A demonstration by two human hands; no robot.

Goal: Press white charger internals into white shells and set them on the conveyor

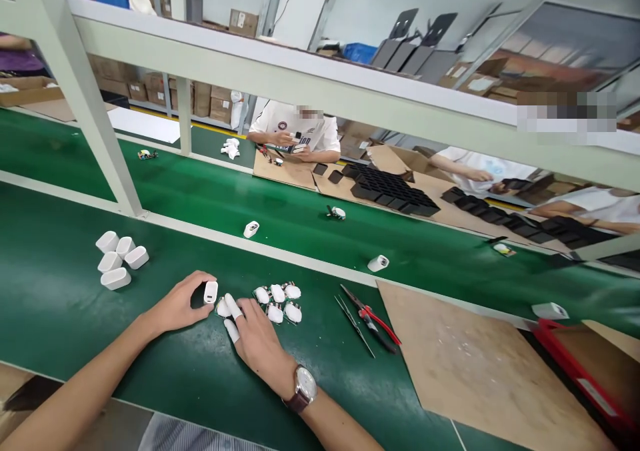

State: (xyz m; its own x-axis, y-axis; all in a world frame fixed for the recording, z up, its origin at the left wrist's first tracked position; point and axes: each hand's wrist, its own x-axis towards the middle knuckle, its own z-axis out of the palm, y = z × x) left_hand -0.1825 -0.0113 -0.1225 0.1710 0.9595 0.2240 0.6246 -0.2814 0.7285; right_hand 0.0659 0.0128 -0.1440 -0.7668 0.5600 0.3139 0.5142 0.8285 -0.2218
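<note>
My left hand (180,304) pinches a small white charger shell (211,291) upright on the green bench. My right hand (257,341), with white finger cots and a wristwatch, rests beside it, its fingertips touching a white plug part (223,307). Just right of the fingers lies a cluster of several white plug parts (280,302). A group of several white charger shells (120,259) stands to the left.
Red-handled pliers (373,319) and tweezers (354,316) lie right of the parts, next to a cardboard sheet (480,371). Loose chargers (251,229) sit on the conveyor belt. Other people work across the belt by black trays (395,194).
</note>
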